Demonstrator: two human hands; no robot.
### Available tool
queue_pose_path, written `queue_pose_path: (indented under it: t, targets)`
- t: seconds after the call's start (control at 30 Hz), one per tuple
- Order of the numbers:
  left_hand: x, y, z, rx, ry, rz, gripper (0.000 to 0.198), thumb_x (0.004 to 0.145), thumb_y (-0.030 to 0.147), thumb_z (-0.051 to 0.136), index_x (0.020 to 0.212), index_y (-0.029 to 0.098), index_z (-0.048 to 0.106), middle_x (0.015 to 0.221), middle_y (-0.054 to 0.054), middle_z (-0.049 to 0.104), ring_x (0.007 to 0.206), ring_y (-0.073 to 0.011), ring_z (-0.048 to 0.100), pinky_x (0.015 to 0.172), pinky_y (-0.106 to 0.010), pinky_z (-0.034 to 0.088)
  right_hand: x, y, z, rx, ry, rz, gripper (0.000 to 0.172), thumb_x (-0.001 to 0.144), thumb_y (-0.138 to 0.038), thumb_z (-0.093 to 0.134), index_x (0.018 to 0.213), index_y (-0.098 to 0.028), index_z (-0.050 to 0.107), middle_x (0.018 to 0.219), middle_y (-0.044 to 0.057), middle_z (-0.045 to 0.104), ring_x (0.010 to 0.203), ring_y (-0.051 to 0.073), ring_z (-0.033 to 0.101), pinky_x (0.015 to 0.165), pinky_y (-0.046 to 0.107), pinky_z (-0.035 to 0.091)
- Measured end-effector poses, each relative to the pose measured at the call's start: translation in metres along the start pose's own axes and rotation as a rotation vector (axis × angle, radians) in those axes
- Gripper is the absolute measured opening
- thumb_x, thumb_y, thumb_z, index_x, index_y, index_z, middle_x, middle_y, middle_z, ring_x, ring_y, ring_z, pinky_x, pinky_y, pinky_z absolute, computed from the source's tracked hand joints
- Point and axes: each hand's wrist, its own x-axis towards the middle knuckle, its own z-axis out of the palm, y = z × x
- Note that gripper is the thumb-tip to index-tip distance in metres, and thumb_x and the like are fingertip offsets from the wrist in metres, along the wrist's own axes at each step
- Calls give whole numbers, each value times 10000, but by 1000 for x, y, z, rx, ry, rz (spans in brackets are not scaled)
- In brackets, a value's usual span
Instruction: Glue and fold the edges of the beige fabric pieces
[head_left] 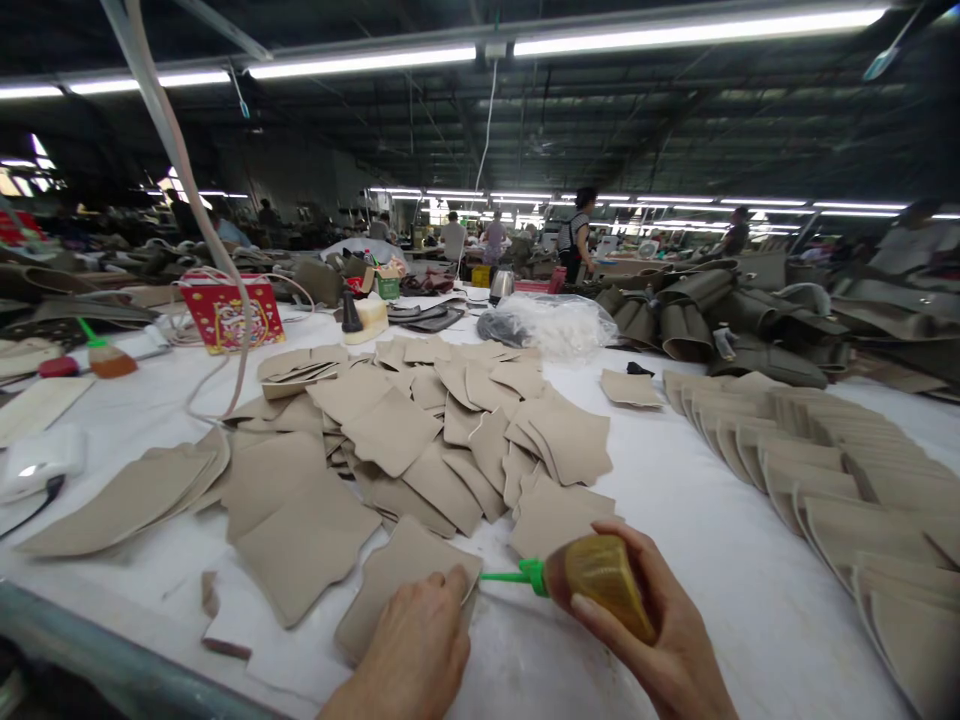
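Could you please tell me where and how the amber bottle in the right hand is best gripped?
Probably around the wide body of the amber bottle, coming from the right, where the right hand holds it. The bottle is tipped sideways, its slim green nozzle pointing left toward the beige piece under the left hand, so that grip leaves the nozzle clear.

Bottle [604, 580] right of piece [401, 560], pile [394, 430] behind

smooth, matt leather-like pieces [394, 430] and a glossy plastic bottle [600, 575]
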Motion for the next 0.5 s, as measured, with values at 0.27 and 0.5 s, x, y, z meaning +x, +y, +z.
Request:
queue_pose_path:
  t: [0.27, 0.5]
  targets:
    - [1, -17, 3, -171, 72, 76, 565, 745, 116, 393, 1275, 248, 537, 1113, -45, 674, 1037, -252, 623, 928, -400, 478, 2, 2, 3, -114, -52, -102, 547, 746, -469, 725, 1190, -254, 491, 1161, 43, 554, 1015, 276, 573, 939, 350, 422]
    - [2, -19, 4, -192, 85, 85, 578, 741, 125, 403, 1280, 279, 544, 1145, -26, 663, 1052, -236, 619, 959, -382, 459, 1, 3, 11, -261, -112, -336, 509, 764, -361, 736, 1201, -303, 480, 1106, 7, 570, 945, 232, 595, 830, 287, 479]
